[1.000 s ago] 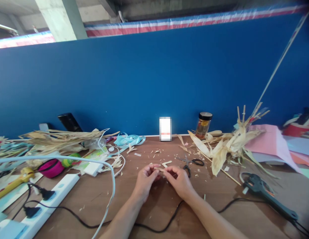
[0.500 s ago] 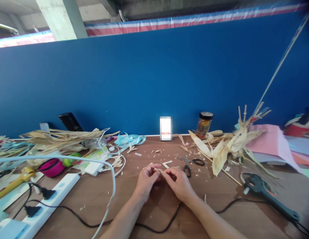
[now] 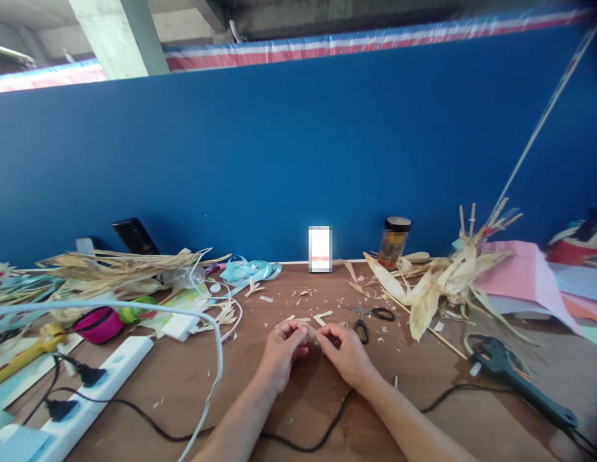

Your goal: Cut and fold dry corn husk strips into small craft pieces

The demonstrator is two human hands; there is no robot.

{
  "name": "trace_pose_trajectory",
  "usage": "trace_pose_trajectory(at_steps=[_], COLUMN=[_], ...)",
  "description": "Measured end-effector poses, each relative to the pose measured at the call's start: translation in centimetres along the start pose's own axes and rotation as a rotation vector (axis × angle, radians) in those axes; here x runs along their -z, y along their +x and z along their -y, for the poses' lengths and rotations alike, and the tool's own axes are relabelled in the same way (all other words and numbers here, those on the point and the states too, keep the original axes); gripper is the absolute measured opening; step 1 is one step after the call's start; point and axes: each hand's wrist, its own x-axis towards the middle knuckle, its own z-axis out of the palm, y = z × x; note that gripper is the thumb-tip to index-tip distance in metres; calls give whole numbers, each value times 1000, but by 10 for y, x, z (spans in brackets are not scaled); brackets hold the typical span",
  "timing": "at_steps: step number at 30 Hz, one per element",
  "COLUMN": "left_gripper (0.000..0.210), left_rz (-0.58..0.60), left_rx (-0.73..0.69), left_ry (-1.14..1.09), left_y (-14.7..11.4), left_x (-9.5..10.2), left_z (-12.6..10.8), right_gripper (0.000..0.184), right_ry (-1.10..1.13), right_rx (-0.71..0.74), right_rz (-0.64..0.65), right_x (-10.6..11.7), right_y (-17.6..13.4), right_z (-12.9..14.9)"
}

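Note:
Over the middle of the brown table, my left hand (image 3: 285,351) and my right hand (image 3: 343,351) pinch a small strip of dried corn husk (image 3: 311,332) between them, one at each end. Its pale tan colour matches the husk leaves (image 3: 421,298) to the right. Fingertips cover most of the strip. Just beyond my right hand lies a pair of black-handled scissors (image 3: 363,319), its blades apart. Small husk scraps (image 3: 322,317) are scattered on the table past my fingers.
A glue gun (image 3: 515,378) lies at the right, its black cord (image 3: 318,447) crossing near my forearms. On the left are a white power strip (image 3: 108,378), a looping white cable (image 3: 220,359) and a heap of husks (image 3: 125,264). A dark-lidded jar (image 3: 395,242) stands by the blue partition (image 3: 279,154).
My hands have drawn slightly apart, and more of the husk strip shows between the fingertips. Everything else on the table stays in place.

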Motion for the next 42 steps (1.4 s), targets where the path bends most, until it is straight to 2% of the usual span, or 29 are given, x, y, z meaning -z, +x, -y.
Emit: trace_pose_trajectory(at_steps=[4,16,20,22,24,27,29,31,37,42], left_gripper=[23,25,28,29,30,30,29,29,29,29], left_rz=[1,-67,-96,-98,-100,-114,-124,-130,-141,-135], left_rx=[57,24,-13,-23,-23,-29,-40,-44,-35,-32], left_ry=[-51,-10,53,90,116,147,178,199,206,195], left_y=[1,2,3,3,3,3,3,4,6,7], left_x=[0,0,2,3,3,3,3,3,6,6], left_z=[1,1,1,2,2,2,2,3,4,4], right_gripper=[16,17,20,22,22,22,22,21,21,29], right_ry=[-48,-166,-67,-89,-245,-669,-921,-1053,-1136,-1155], right_rx=[6,99,31,-11,-35,-54,-126,-166,-146,-189], right_rz=[13,44,-3,-5,8,25,32,52,45,51], right_x=[-2,4,17,30,45,64,71,73,72,79], right_y=[-1,-2,8,14,17,16,13,8,5,8], right_z=[-1,8,18,22,22,13,4,-5,-12,-16])
